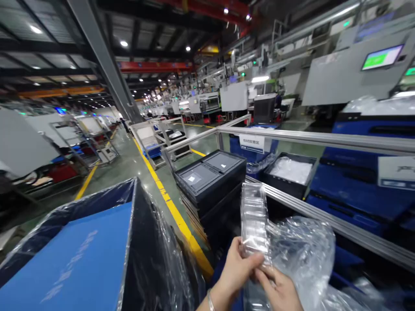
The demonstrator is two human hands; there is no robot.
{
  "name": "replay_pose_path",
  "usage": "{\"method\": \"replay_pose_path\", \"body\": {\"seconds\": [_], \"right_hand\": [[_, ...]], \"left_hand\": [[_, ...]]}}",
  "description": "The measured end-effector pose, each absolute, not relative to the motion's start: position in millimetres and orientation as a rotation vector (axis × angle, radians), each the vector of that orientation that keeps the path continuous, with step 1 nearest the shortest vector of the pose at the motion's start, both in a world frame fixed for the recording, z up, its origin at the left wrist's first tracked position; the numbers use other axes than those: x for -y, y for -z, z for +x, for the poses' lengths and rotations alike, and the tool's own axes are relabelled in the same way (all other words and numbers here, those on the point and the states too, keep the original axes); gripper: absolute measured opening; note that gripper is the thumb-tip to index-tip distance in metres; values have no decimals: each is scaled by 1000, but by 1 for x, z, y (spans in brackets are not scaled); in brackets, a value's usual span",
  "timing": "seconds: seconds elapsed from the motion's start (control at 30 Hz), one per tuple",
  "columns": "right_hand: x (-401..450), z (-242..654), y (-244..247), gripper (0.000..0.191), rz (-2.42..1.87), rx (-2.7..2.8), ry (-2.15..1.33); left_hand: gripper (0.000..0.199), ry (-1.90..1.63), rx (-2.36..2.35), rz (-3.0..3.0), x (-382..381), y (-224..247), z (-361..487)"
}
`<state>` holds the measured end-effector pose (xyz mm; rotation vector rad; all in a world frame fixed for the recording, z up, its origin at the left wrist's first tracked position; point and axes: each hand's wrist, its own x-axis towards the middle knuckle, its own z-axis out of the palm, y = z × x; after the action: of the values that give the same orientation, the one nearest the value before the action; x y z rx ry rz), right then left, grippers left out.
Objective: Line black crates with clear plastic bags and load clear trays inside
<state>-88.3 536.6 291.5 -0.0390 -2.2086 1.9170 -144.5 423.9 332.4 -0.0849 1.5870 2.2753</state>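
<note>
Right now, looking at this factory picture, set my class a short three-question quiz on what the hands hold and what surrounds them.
1. True or false: both hands grip the stack of clear plastic trays.
2. What lines the big blue box: A cloth, B clear plastic film, C paper?
3. What colour is the floor line?

Key: 1 true, left hand and right hand. 2 B. 3 yellow.
</note>
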Motion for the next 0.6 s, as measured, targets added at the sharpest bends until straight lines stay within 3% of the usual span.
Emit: {"method": "replay_pose_path", "body": {"seconds": [0.3, 0.43, 0.6], "right_hand": [[-512, -86, -256, 72, -760, 2088, -2107], [-537, -90, -253, 71, -892, 2162, -1988], [-636, -128, -264, 62, -1108, 2201, -1690]], "left_hand": [[73, -2190, -1755, -468, -409, -241, -140], [74, -2075, -2014, -554, -361, -224, -144], [69, -1977, -2421, -699, -303, -217, -128]]}}
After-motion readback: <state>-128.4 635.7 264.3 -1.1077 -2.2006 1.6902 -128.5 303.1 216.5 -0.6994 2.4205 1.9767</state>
